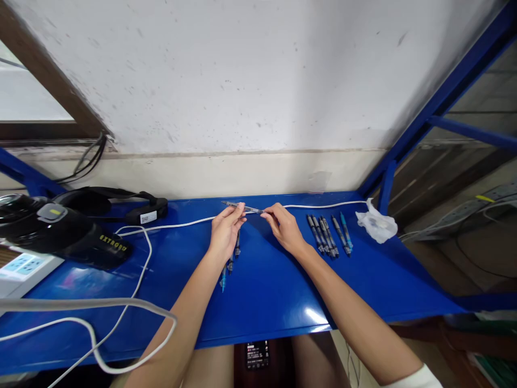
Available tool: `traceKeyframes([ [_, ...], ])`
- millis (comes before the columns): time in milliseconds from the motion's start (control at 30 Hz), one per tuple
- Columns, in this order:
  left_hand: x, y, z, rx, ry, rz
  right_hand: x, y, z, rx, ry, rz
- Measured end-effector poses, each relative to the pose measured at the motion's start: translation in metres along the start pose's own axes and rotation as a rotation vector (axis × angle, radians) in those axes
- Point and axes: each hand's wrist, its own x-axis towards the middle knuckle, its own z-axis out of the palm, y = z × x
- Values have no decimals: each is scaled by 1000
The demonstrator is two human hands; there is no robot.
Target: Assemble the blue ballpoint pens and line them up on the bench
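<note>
Above the blue shelf (266, 291), both my hands hold one slim dark pen (251, 209) roughly level. My left hand (226, 229) pinches its barrel between thumb and fingers. At the pen's right end, my right hand (285, 226) has its fingertips closed on the tip. Beneath my left hand lie a few pens, dark ones (237, 248) and a blue one (223, 280), partly hidden by that hand and forearm. To the right of my right hand, several dark pens (323, 237) lie side by side, with a light blue pen (346, 231) at the end of the row.
A black bottle (92, 240) leans at the left, by a black strapped device (149, 210) and a white power strip (28, 275). White cable (147, 258) loops across the left side. Crumpled white plastic (377, 225) sits at the right. A phone (257, 355) lies below the shelf edge.
</note>
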Motion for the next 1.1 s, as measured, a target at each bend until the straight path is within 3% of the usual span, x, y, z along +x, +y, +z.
traceKeyframes([
  [233,-1,-1,1,3,-15,-4,-3,0,3,29,17,79],
  [433,0,-2,0,-1,-11,-1,-1,-1,1,30,1,1],
  [900,-1,-2,2,-1,-19,-6,-2,-2,1,10,-28,40],
  [1100,-2,-2,2,5,-57,-18,-3,-3,1,14,-62,136],
])
